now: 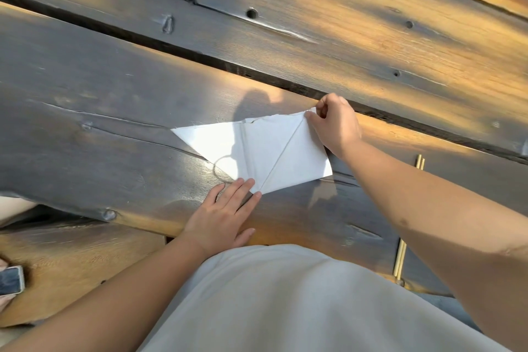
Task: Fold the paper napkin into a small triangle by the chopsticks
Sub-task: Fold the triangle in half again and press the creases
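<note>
A white paper napkin (257,148) lies flat on the dark wooden table (100,111), folded into a wide triangle-like shape with a diagonal crease across its right part. My right hand (335,126) pinches the napkin's far right corner between thumb and fingers. My left hand (225,214) lies flat with fingers apart, its fingertips pressing the napkin's near corner at the crease end. A pair of pale chopsticks (400,260) lies to the right, mostly hidden under my right forearm.
A dark gap (171,46) between planks runs diagonally behind the napkin. A phone (11,280) lies at the left edge on a lower bench board. My light-coloured clothing (300,303) fills the bottom middle.
</note>
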